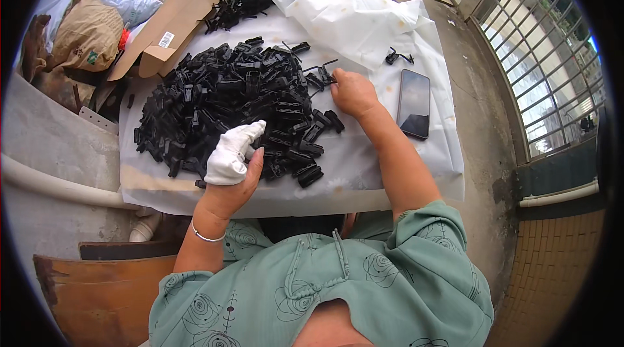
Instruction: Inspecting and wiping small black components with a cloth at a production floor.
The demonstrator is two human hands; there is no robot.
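A large heap of black plastic clips covers the middle of the table. My left hand, in a white glove that leaves the thumb bare, is over the near side of the heap. Its gloved fingers are bent together with the thumb below them; anything between them cannot be told from the dark pieces behind. At the right border of the heap, my right hand, bare, pinches a black plastic clip with a thin arm sticking out. More loose clips lie just nearer than this hand.
A smartphone lies on the white sheet to the right, with a separate black piece beyond it. An opened cardboard box and a smaller black pile are at the far left. Bags stand beside the table.
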